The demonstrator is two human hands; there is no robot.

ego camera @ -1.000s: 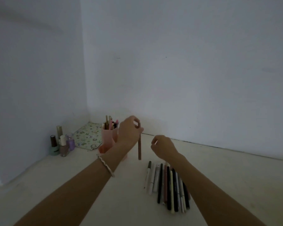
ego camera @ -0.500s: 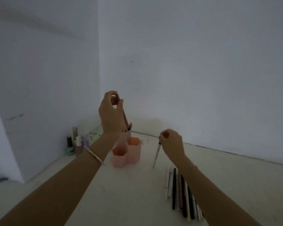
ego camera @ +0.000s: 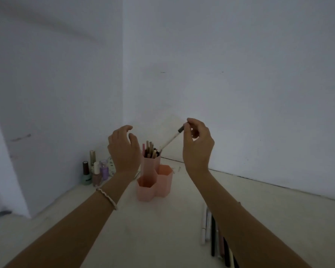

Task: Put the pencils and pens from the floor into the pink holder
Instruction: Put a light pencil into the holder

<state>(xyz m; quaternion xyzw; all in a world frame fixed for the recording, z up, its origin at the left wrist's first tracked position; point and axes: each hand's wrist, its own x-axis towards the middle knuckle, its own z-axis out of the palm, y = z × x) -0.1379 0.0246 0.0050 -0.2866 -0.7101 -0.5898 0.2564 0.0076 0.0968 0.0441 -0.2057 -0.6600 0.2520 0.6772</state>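
Spotter: Pencil down yet?

Operator: I think so. Half a second ago my left grip (ego camera: 124, 149) pinched it above the holder (ego camera: 153, 188). Now that grip is empty, fingers loosely spread, hanging just left of the tall cell. I read that as the pencil dropped in among those already standing there, though I can't pick it out.

Spotter: And the right?

Operator: My right grip (ego camera: 198, 144) has swung over from beside the holder. Thumb and fingertips pinch the pen (ego camera: 171, 139) near its dark cap. It is tilted, with its lower end at the mouth of the tall cell. Whether it is inside the rim or only at it, I can't tell.

Spotter: What's left?

Operator: A row of pens (ego camera: 213, 236) lies on the floor by my right forearm, well apart from the holder. Nothing sticks out of the two low cells. So one more is in, one is about to go, and plenty remain. That tall cell is crowded, so I'd ease this one down.
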